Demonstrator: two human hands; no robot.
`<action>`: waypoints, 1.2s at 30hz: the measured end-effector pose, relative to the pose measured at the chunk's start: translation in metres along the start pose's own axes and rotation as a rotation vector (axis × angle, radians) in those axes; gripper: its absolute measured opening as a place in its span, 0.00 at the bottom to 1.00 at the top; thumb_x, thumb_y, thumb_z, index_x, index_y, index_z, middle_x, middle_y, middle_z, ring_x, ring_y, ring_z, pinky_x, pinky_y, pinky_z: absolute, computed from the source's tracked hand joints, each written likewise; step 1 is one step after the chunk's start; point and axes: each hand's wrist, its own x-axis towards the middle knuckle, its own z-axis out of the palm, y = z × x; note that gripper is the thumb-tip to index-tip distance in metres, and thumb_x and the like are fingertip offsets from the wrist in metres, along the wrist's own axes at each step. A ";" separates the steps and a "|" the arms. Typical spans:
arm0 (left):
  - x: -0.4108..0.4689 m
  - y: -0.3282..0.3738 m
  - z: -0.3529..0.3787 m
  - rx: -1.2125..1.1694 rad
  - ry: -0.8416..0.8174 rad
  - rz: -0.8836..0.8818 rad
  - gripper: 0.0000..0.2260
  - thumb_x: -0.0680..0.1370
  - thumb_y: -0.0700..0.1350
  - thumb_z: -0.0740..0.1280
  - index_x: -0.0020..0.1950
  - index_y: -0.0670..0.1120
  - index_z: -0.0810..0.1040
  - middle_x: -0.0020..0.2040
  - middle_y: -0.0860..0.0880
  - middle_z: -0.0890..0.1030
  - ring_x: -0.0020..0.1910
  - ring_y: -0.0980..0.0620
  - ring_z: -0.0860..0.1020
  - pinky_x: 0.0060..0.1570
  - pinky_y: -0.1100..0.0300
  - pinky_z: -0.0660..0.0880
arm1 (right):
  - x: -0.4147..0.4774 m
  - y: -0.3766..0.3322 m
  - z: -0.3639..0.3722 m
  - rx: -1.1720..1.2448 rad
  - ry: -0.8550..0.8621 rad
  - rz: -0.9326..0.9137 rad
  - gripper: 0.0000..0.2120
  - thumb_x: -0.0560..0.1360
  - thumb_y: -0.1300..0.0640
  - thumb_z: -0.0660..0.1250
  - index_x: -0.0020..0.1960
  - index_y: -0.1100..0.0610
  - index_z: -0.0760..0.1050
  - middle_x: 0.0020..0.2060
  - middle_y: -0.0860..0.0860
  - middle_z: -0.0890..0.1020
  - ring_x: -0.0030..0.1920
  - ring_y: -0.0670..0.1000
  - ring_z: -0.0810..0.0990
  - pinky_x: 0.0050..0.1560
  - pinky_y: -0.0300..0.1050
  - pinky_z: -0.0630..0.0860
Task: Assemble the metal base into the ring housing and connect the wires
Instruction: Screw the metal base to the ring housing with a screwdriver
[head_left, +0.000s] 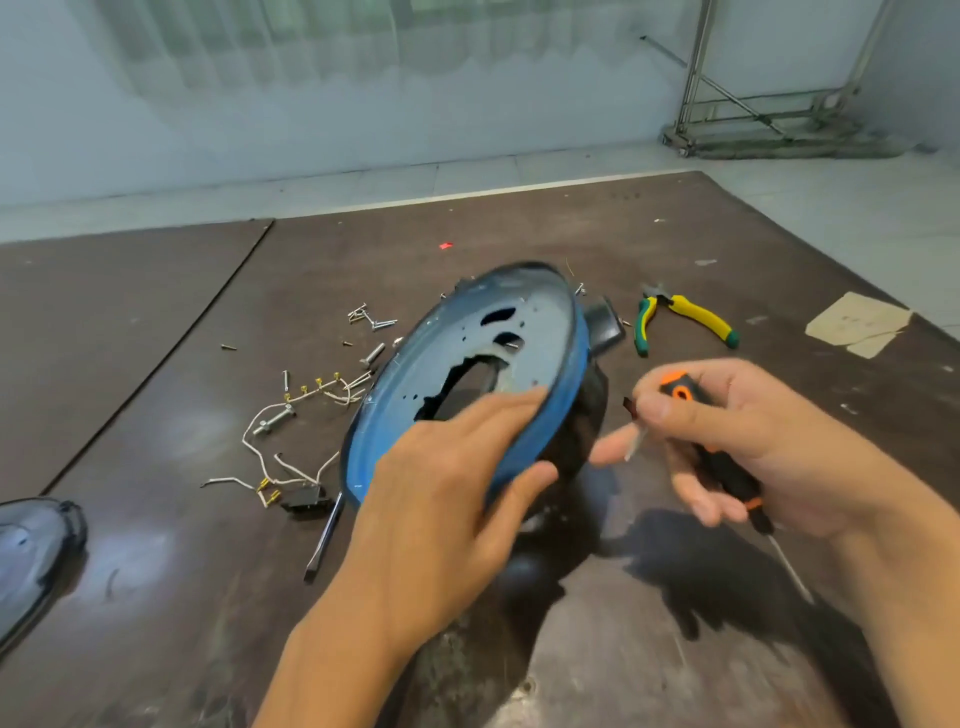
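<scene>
Over the middle of the dark brown board (156, 364), your left hand (447, 499) grips the blue round metal base (447, 353) by its near rim. The fingers lie across the inside face and the thumb hooks under the edge. You hold the base tilted, its open face turned up towards you. Just behind it sits the black plastic ring housing (584, 415), touching the base's rim on the right side. The two look mated, though motion blur makes it hard to say whether the base is fully seated.

Your right hand (737, 431) is curled round the orange-and-black screwdriver (727, 467), with the shaft pointing down and back towards you, away from the work.

The fitting step seems to be in hand, and the fixing and wiring are not yet done. The white wires with brass terminals (260, 452) lie loose on the board to the left, well apart from the base, and run to a small black switch block (306, 499). The silver screws (371, 319) are scattered beyond them, none visibly driven. The yellow-and-green pliers (685, 317) lie untouched on the far right.
</scene>
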 end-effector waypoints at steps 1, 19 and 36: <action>-0.002 0.001 0.003 0.087 -0.054 0.044 0.15 0.79 0.52 0.66 0.65 0.51 0.76 0.63 0.62 0.77 0.54 0.58 0.77 0.50 0.62 0.72 | -0.001 0.002 -0.007 -0.029 -0.053 0.066 0.12 0.76 0.47 0.73 0.42 0.55 0.78 0.52 0.66 0.84 0.19 0.48 0.74 0.19 0.33 0.66; -0.012 -0.003 0.037 0.211 -0.373 -0.010 0.13 0.66 0.57 0.76 0.48 0.58 0.81 0.56 0.63 0.81 0.44 0.56 0.83 0.36 0.61 0.78 | 0.010 0.021 -0.014 -0.283 0.165 0.059 0.10 0.73 0.50 0.76 0.43 0.57 0.80 0.21 0.54 0.69 0.19 0.50 0.62 0.22 0.34 0.60; -0.014 -0.004 0.039 0.280 -0.396 0.008 0.16 0.70 0.59 0.71 0.56 0.58 0.79 0.54 0.62 0.79 0.49 0.59 0.78 0.37 0.65 0.73 | 0.020 0.023 0.011 -0.708 0.042 0.193 0.08 0.74 0.48 0.75 0.40 0.51 0.82 0.23 0.56 0.79 0.20 0.51 0.76 0.27 0.36 0.72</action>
